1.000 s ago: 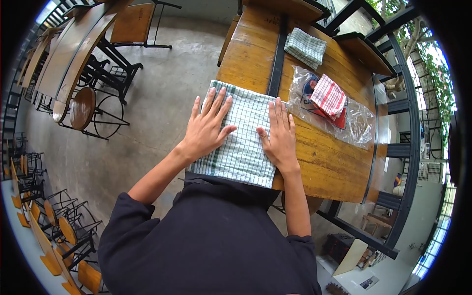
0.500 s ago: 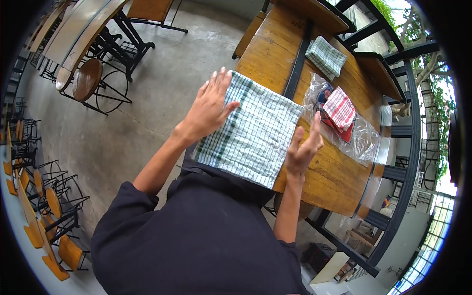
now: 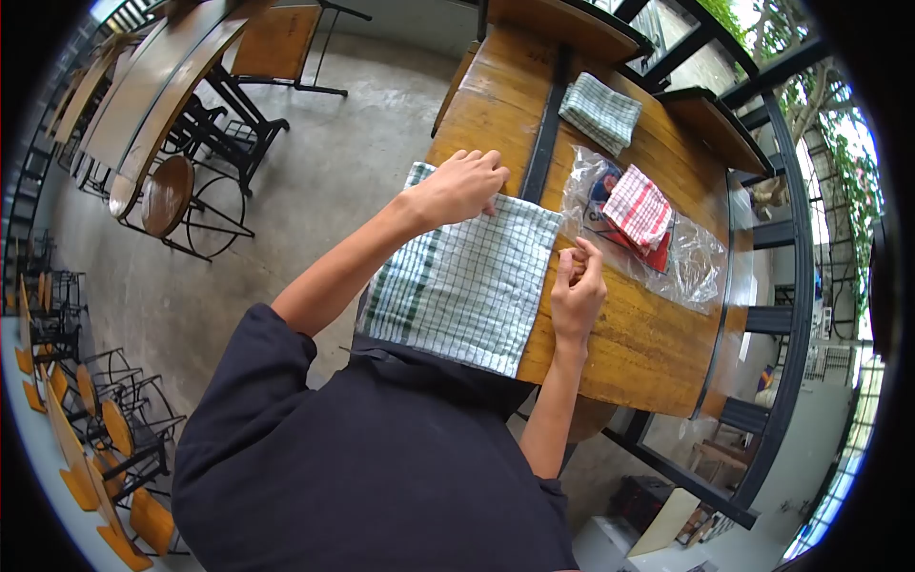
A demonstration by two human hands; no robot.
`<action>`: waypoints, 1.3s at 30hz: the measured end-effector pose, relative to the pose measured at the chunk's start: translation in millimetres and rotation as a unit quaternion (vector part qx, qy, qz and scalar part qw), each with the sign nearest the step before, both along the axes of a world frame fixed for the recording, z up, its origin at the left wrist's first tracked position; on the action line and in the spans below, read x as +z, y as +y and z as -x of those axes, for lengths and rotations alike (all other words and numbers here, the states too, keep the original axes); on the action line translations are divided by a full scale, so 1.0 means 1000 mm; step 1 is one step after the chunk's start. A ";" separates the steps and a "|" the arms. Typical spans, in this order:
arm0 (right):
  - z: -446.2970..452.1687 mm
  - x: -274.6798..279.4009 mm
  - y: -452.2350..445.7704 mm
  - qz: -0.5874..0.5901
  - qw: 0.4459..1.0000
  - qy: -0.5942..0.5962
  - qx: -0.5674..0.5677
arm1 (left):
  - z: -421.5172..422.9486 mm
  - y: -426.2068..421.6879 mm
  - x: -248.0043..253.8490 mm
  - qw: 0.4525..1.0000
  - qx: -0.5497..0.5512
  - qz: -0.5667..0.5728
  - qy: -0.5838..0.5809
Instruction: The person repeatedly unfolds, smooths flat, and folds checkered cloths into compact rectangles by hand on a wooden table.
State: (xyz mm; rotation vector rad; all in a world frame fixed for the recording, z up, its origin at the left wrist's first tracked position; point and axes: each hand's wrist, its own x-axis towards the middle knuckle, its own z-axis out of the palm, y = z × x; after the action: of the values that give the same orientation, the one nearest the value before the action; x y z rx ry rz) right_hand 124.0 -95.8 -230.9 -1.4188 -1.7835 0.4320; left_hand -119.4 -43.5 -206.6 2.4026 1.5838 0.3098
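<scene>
A green-and-white checked cloth [image 3: 467, 286] lies flat at the near edge of the wooden table [image 3: 629, 353]. Over its far left part is my left hand [image 3: 459, 187], fingers curled down; what its fingertips hold, if anything, is hidden. My right hand [image 3: 578, 286] is just off the cloth's right edge, its fingers bent near the thumb, with no cloth seen between them. To the right, a red-and-white checked cloth [image 3: 639, 207] rests on a clear plastic wrapper [image 3: 694, 262]. Farther back lies another folded green-and-white cloth [image 3: 600, 112].
Black metal railing [image 3: 787, 257] runs along the right side. Benches or seats adjoin the table's far side. At the left are another long table [image 3: 157, 86], a round stool [image 3: 168, 195] and several chairs on the concrete floor [image 3: 286, 191].
My left hand has moved right, from the cloth's left edge to its far part, and its fingers have curled. My right hand has lifted off the cloth, and its fingers have bent. The view has shifted.
</scene>
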 end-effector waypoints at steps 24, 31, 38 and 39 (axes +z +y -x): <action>-0.011 0.024 -0.005 0.206 0.885 0.334 0.252 | -0.013 -0.062 0.059 0.986 -0.126 -0.060 -0.086; -0.017 0.008 -0.003 0.147 0.889 0.405 0.156 | 0.001 -0.052 0.073 0.994 -0.017 0.094 -0.047; -0.016 0.005 -0.001 0.137 0.910 0.383 0.086 | 0.065 -0.042 0.046 0.970 0.045 0.088 -0.221; -0.015 0.006 0.000 0.139 0.908 0.383 0.094 | 0.068 -0.044 0.043 0.954 0.052 0.073 -0.287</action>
State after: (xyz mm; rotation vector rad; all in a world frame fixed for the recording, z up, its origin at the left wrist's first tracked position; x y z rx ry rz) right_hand 139.4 -96.1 -225.3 -1.0307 -1.2273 1.2008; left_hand -187.8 -87.0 -164.0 1.8799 1.3951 0.7957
